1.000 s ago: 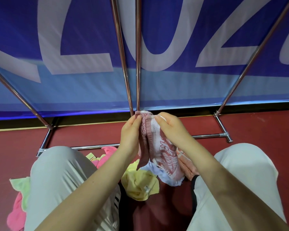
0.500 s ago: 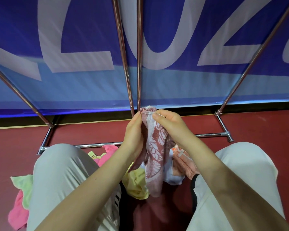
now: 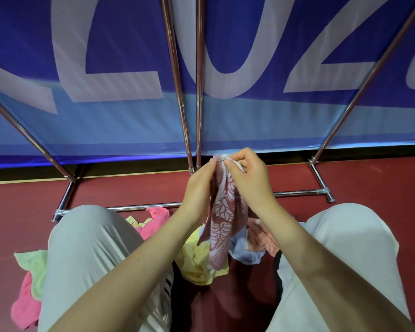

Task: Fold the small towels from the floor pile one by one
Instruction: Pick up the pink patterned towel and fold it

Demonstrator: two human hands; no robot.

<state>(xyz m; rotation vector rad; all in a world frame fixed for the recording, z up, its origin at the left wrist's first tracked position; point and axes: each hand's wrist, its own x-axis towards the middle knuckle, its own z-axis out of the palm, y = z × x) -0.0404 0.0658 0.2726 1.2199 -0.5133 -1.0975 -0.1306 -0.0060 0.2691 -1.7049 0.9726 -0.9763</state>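
Since the earlier frame, the patterned towel (image 3: 222,219) has been gathered narrower at frame centre, its top edge pinched by left hand (image 3: 199,190) and right hand (image 3: 249,180). No folded towels are seen (the floor pile (image 3: 197,259) below remains unfolded).

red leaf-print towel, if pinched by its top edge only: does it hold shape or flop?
Likely flops: the red and white leaf-patterned terry towel hangs in limp vertical folds below where the left hand and right hand pinch its top edge. Probably light, since fingertip pinches carry it. The looped cloth looks grippy, so slipping seems unlikely.
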